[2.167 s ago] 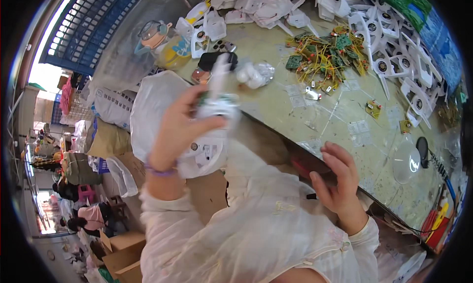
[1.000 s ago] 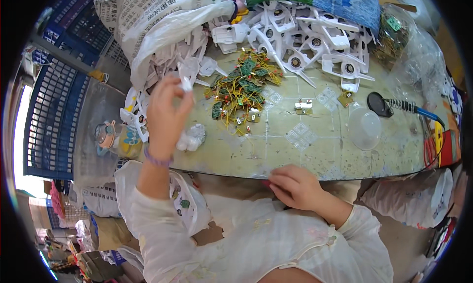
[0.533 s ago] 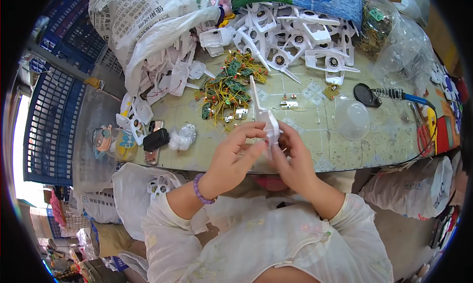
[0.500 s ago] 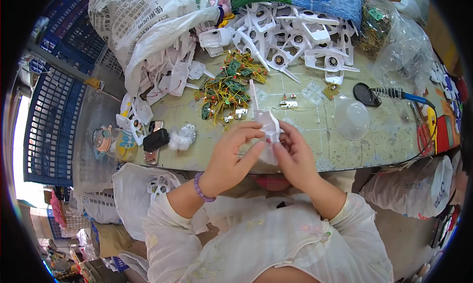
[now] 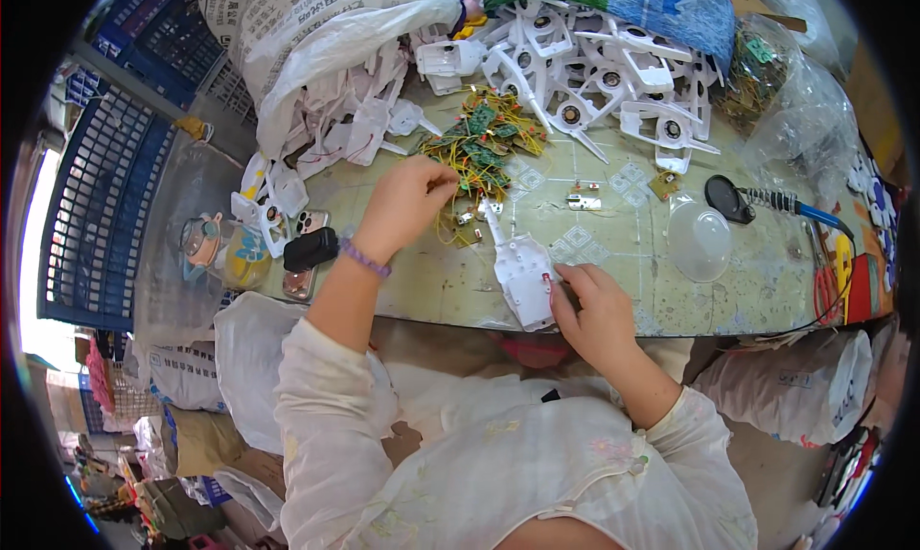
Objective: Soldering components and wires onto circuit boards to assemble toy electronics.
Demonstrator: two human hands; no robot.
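Observation:
A white plastic housing (image 5: 522, 274) with a long thin stem lies on the worktable (image 5: 613, 282) near its front edge. My right hand (image 5: 596, 309) rests on its right side and holds it down with the fingertips. My left hand (image 5: 407, 203) reaches forward to a heap of small green circuit boards with yellow wires (image 5: 476, 145), and its fingertips pinch at a wire on the heap's near edge. A purple bead bracelet (image 5: 365, 259) is on my left wrist.
A heap of white plastic housings (image 5: 594, 71) lies at the back, with white sacks (image 5: 307, 33) to the left. A clear lid (image 5: 700, 241), a soldering iron (image 5: 767, 201), phones (image 5: 309, 251) and a small cup (image 5: 203, 241) sit around. Bags hang below the table edge.
Both hands held the white housing up in front of me half a second ago. Now it lies on the table under my right hand, and my left hand has reached out to the circuit boards.

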